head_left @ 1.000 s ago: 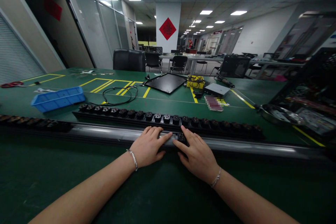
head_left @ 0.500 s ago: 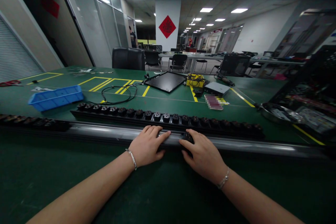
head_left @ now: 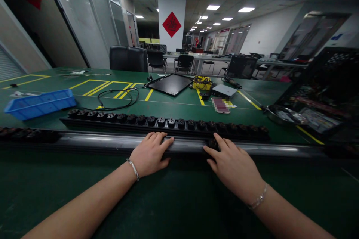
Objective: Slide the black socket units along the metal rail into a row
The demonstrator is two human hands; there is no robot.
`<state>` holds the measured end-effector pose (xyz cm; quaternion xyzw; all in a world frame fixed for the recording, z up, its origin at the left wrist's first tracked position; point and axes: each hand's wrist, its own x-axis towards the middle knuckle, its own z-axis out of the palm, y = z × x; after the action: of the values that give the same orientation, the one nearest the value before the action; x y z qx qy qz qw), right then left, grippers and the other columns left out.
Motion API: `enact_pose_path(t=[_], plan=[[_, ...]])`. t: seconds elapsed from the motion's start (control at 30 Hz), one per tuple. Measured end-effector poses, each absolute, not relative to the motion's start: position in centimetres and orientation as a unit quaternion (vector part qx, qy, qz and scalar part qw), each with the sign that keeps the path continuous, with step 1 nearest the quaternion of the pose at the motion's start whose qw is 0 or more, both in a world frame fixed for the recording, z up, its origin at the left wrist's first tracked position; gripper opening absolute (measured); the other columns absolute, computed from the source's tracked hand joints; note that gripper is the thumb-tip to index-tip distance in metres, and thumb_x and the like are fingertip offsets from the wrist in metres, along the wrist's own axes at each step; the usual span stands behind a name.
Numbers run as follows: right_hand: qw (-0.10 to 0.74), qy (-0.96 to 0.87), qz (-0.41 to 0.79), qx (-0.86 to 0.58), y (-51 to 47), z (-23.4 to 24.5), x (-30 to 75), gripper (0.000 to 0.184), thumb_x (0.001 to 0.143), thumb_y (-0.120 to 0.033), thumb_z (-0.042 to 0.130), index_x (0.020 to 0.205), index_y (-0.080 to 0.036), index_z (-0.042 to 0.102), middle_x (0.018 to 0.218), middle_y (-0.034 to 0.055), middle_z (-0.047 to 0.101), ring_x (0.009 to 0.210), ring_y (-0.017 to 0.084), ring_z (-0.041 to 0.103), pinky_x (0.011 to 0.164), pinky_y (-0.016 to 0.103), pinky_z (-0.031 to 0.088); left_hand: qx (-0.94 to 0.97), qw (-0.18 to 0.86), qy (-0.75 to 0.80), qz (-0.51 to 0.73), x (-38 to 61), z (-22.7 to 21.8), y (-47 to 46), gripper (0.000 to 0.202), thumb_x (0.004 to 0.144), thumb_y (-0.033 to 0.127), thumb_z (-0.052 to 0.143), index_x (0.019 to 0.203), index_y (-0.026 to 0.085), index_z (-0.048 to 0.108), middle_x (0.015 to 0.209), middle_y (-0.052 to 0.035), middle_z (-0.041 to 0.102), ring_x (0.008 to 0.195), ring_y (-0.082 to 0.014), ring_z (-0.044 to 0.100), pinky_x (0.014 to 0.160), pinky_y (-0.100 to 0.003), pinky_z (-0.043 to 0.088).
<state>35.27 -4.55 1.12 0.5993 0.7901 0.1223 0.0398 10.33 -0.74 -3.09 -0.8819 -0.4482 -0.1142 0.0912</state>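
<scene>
A long, dark channel [head_left: 117, 142] with a shiny inside runs across the table in front of me. My left hand [head_left: 150, 154] straddles it, fingers over the far edge and thumb on the near side. To the right, my right hand [head_left: 234, 162] has its fingers around a small black socket module [head_left: 212, 143], which sits in the channel. Several similar modules [head_left: 21, 133] fill the channel's left end. Just behind lies a second black strip [head_left: 185, 129] lined with a row of round socket modules. My right fingers partly hide the module they hold.
On the green table [head_left: 174, 198], a blue plastic bin [head_left: 40, 104] stands at left beside a looped black cable [head_left: 117, 99]. Farther back are a flat black screen [head_left: 171, 84], a yellow box with cables [head_left: 202, 83] and a grey box [head_left: 223, 91]. A metal bowl [head_left: 283, 115] is at right.
My right hand has slid right along the channel with the socket module, widening the gap to my left hand. The left hand keeps its hold, and the view has turned slightly right.
</scene>
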Motion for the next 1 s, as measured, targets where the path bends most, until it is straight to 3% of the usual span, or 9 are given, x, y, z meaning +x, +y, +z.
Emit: enact_pose_path(t=[0.17,0.37,0.53,0.7,0.87,1.0], plan=[[0.113,0.762,0.107,0.628,-4.8,1.7,35.6,0.044,0.084,-0.032,0.053,0.128,-0.038,0.051,0.137,0.0129,0.041,0.1,0.029,0.057,0.078,0.042,0.047,-0.881,0.094,-0.449,-0.114,10.2,-3.1,-0.8,0.058,0.073,0.036,0.061,0.126,0.02,0.047,0.125,-0.0124,0.049,0.112,-0.0279,0.046,0.098,-0.044,0.037],[0.162,0.738,0.071,0.651,-4.0,2.9,37.7,0.045,0.082,-0.034,0.054,0.126,-0.039,0.052,0.136,0.0131,0.043,0.098,0.028,0.06,0.077,0.039,0.048,-0.882,0.092,-0.446,-0.12,10.3,-3.1,-0.7,0.058,0.072,0.036,0.062,0.126,0.02,0.047,0.124,-0.0121,0.05,0.111,-0.0272,0.048,0.097,-0.043,0.037],[0.196,0.727,0.033,0.658,-2.8,3.7,40.6,0.042,0.082,-0.034,0.053,0.123,-0.038,0.055,0.115,0.0088,0.06,0.095,0.026,0.062,0.079,0.038,0.047,-0.883,0.087,-0.442,-0.132,10.2,-3.4,-0.6,0.059,0.072,0.036,0.061,0.127,0.021,0.046,0.123,-0.0113,0.05,0.111,-0.0271,0.048,0.097,-0.044,0.037],[0.197,0.711,-0.006,0.675,-1.7,4.0,43.3,0.039,0.08,-0.032,0.051,0.116,-0.044,0.059,0.094,0.0027,0.068,0.081,0.024,0.064,0.069,0.037,0.047,-0.884,0.085,-0.44,-0.132,10.1,-3.4,-0.6,0.057,0.074,0.036,0.06,0.127,0.02,0.045,0.124,-0.0123,0.049,0.111,-0.0274,0.048,0.097,-0.044,0.037],[0.172,0.728,-0.027,0.664,-1.1,3.7,44.7,0.042,0.075,-0.029,0.051,0.115,-0.04,0.061,0.086,0.0039,0.068,0.067,0.021,0.063,0.063,0.033,0.045,-0.884,0.092,-0.439,-0.132,10.2,-3.3,-0.6,0.055,0.074,0.035,0.059,0.126,0.02,0.046,0.123,-0.0121,0.05,0.111,-0.0273,0.048,0.097,-0.043,0.037],[0.17,0.723,-0.035,0.668,-0.7,3.9,45.7,0.041,0.075,-0.028,0.051,0.113,-0.037,0.063,0.087,0.0047,0.069,0.069,0.021,0.063,0.062,0.032,0.044,-0.883,0.098,-0.441,-0.124,10.3,-3.1,-0.7,0.055,0.075,0.036,0.059,0.126,0.02,0.046,0.123,-0.0117,0.05,0.111,-0.027,0.048,0.097,-0.043,0.037]])
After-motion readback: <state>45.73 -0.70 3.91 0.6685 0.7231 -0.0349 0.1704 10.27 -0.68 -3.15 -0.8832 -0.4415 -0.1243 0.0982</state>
